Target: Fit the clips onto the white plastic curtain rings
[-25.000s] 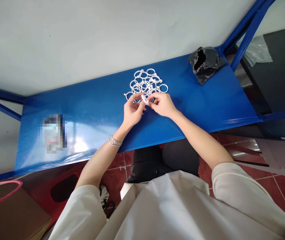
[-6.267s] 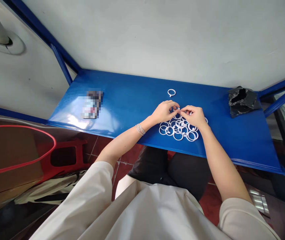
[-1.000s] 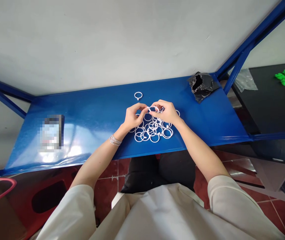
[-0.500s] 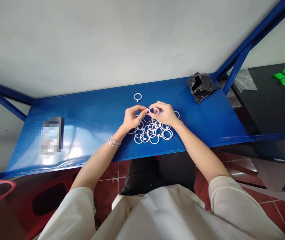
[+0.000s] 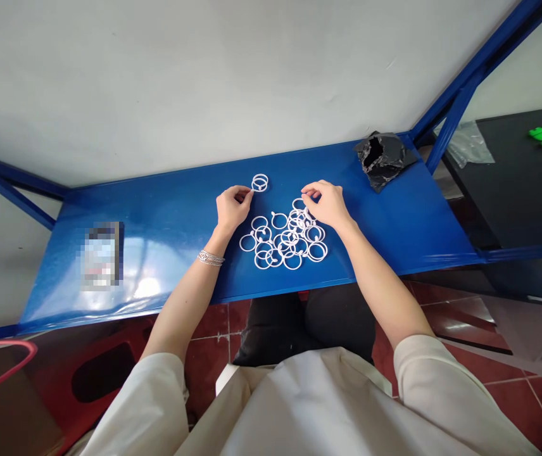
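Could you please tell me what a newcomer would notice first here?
The blue metal shelf catches the eye first, with a heap of white plastic rings mid-shelf. The left hand sits beside two overlapping rings above the heap; the right hand rests at the heap's upper edge.

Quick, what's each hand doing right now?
Left hand: fingertips at paired white plastic rings; grip unclear.
Right hand: fingers over heap of white plastic rings; grip unclear.

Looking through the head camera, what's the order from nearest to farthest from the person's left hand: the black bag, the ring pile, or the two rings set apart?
From the left hand:
1. Two rings, at its fingertips, up and right.
2. Ring pile, just to its right.
3. Black bag, far right.
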A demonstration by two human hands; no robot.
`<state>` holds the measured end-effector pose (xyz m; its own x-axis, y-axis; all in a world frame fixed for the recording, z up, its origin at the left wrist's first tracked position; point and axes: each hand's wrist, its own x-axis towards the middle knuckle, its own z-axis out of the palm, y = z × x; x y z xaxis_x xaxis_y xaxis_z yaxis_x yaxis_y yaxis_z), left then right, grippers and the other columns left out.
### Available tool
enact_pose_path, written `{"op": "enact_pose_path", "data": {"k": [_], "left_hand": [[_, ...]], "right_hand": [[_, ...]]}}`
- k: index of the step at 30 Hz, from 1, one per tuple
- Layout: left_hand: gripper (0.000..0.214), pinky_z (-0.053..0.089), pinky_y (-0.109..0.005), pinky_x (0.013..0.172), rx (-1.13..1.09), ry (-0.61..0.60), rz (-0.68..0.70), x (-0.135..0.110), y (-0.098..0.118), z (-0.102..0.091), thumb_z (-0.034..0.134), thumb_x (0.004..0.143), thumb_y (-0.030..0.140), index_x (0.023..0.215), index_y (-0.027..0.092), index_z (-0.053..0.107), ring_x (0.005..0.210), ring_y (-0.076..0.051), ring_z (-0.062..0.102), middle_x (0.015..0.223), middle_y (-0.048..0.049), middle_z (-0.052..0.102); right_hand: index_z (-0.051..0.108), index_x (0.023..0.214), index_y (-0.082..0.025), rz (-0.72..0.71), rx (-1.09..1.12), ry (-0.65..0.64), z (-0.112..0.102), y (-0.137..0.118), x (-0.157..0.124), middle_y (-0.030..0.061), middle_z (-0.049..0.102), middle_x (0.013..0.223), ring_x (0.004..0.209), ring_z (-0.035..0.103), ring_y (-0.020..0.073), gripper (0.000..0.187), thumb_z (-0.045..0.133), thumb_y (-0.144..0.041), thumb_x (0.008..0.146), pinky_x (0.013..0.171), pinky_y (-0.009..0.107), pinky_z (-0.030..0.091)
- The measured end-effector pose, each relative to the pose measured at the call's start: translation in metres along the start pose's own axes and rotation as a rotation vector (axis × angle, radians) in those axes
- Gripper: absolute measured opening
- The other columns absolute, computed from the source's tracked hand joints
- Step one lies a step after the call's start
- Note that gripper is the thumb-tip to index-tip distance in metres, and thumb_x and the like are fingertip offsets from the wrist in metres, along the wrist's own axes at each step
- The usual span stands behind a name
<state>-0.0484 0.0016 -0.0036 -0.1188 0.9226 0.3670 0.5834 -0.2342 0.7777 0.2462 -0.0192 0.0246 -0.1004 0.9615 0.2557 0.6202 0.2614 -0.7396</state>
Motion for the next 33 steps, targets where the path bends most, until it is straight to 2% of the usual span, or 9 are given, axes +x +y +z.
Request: {"op": "enact_pose_path", "data": {"k": [4,8,11,14,19,23,28,33], "left_hand": [[0.013,0.055,-0.032,0.069,-0.004,0.028,-0.036,-0.001,0.001,0.0,0.084,0.084,0.024,0.096,0.021,0.082,0.067,-0.017,0.067,0.084,-0.0042,0.082],[0.017,0.054,-0.036,0.075,0.02,0.016,0.095,-0.009,0.017,-0.002,0.083,0.088,0.025,0.104,0.023,0.08,0.072,-0.018,0.067,0.091,-0.0051,0.081],[0.014,0.055,-0.04,0.085,0.063,-0.067,0.218,-0.018,0.034,-0.002,0.079,0.092,0.024,0.105,0.023,0.08,0.079,-0.02,0.069,0.093,-0.0059,0.081],[0.009,0.054,-0.043,0.089,0.082,-0.144,0.297,-0.025,0.047,-0.002,0.077,0.095,0.027,0.102,0.023,0.08,0.081,-0.021,0.07,0.093,-0.0059,0.081],[0.017,0.054,-0.043,0.089,0.061,-0.275,0.359,-0.029,0.054,-0.002,0.076,0.099,0.039,0.102,0.023,0.082,0.083,-0.023,0.072,0.089,-0.0056,0.08],[0.024,0.058,-0.042,0.09,-0.024,-0.357,0.382,-0.031,0.058,-0.002,0.077,0.099,0.045,0.106,0.023,0.083,0.085,-0.022,0.073,0.094,-0.0061,0.082],[0.024,0.056,-0.036,0.074,-0.154,-0.272,0.348,-0.034,0.064,0.0,0.068,0.106,0.042,0.101,0.023,0.081,0.078,-0.019,0.07,0.087,-0.0059,0.079],[0.021,0.055,-0.033,0.072,-0.181,-0.22,0.356,-0.035,0.062,0.001,0.066,0.107,0.037,0.101,0.021,0.079,0.075,-0.016,0.067,0.084,-0.0051,0.077]], "right_hand": [[0.087,0.113,-0.023,0.031,-0.053,-0.116,0.0,0.003,-0.001,0.0102,0.076,0.102,0.085,0.068,0.0258,0.026,0.073,-0.017,0.091,0.101,0.057,0.05],[0.088,0.118,-0.024,0.041,-0.096,-0.184,0.002,0.006,0.0,0.0099,0.07,0.101,0.085,0.063,0.0249,0.039,0.069,-0.01,0.088,0.102,0.057,0.047],[0.089,0.105,-0.025,0.034,-0.1,-0.195,0.002,0.005,0.0,0.0073,0.067,0.093,0.083,0.061,0.0241,0.027,0.071,-0.012,0.089,0.099,0.054,0.047],[0.084,0.091,-0.023,0.022,-0.039,-0.141,0.003,0.0,0.0,0.0045,0.067,0.086,0.075,0.06,0.0209,0.015,0.074,-0.012,0.088,0.089,0.046,0.05],[0.078,0.09,-0.021,-0.08,0.173,0.007,0.005,-0.013,-0.005,0.0031,0.068,0.084,0.068,0.061,0.0184,0.004,0.074,-0.021,0.089,0.075,0.038,0.053],[0.073,0.091,-0.023,-0.125,0.257,0.008,0.008,-0.023,-0.009,0.0029,0.07,0.08,0.073,0.065,0.0204,0.005,0.073,-0.028,0.092,0.076,0.038,0.055],[0.067,0.091,-0.024,-0.124,0.351,-0.073,0.011,-0.027,-0.011,0.0033,0.074,0.08,0.073,0.067,0.0205,0.017,0.074,-0.04,0.094,0.075,0.039,0.056],[0.066,0.092,-0.024,-0.169,0.379,-0.142,0.011,-0.026,-0.012,0.003,0.076,0.081,0.073,0.069,0.0208,0.021,0.076,-0.043,0.093,0.074,0.039,0.055]]}}
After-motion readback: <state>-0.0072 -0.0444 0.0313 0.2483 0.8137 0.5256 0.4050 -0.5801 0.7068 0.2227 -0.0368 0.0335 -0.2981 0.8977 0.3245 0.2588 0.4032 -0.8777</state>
